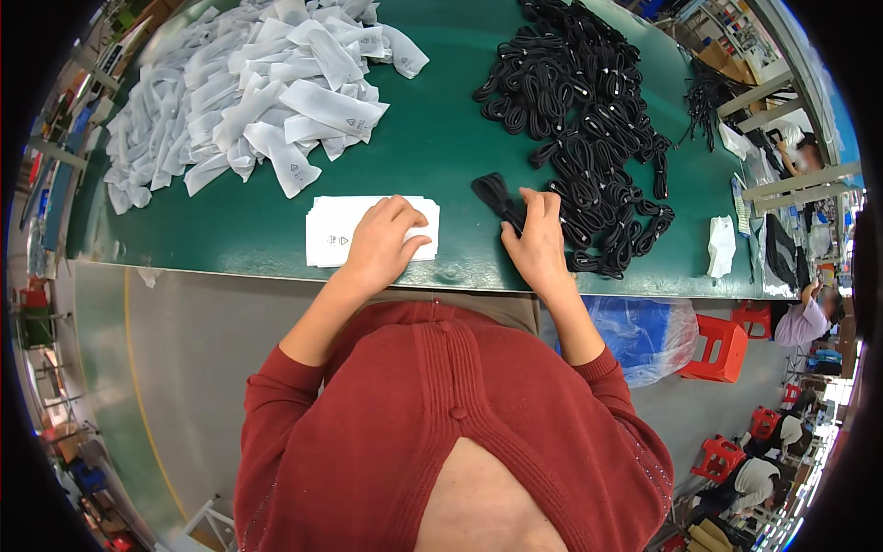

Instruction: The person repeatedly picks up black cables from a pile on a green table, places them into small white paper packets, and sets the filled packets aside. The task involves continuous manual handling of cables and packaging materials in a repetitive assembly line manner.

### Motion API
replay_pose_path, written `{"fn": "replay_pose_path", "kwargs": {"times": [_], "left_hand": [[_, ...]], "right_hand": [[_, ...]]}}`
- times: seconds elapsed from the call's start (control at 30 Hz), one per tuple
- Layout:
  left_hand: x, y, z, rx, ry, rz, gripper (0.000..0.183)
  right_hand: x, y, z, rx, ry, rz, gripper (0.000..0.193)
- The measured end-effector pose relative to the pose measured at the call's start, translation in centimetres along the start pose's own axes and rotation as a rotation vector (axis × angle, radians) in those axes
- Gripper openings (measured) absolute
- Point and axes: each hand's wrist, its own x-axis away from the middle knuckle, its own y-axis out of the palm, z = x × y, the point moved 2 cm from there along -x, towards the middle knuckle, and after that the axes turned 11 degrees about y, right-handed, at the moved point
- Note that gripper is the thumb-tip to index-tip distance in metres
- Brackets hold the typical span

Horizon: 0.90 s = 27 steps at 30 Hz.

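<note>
At the bench (451, 110), left hand (382, 239) palm-down, grip parted over white sleeves (325, 230), right hand (540, 244) pinching black cable (495, 195) (looped, bundled)

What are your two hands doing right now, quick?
Left hand: open, thumb and fingers apart, on the white packet stack.
Right hand: closed, holding a black cable bundle.

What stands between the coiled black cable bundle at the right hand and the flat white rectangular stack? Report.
Nothing visible stands between the cable bundle and the white stack; the left hand partly covers the latter.
</note>
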Motion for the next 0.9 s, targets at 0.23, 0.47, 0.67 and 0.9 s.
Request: {"fn": "replay_pose_path", "kwargs": {"times": [0.23, 0.47, 0.67, 0.9], "left_hand": [[0.5, 0.4, 0.0, 0.204, -0.278, 0.096, 0.008], [0.6, 0.1, -0.4, 0.354, -0.372, 0.176, 0.006], [0.6, -0.3, 0.0, 0.384, -0.302, 0.146, 0.006], [-0.2, -1.6, 2.0, 0.254, -0.008, 0.048, 0.008]], "right_hand": [[1.5, -0.3, -1.9, -0.215, 0.096, -0.225, 0.024], [2.0, -0.8, -3.9, -0.139, -0.22, -0.265, 0.029], [1.4, -0.9, -3.6, -0.14, -0.302, -0.469, 0.029], [1.7, 1.2, -1.8, -0.688, 0.606, -0.906, 0.03]]}}
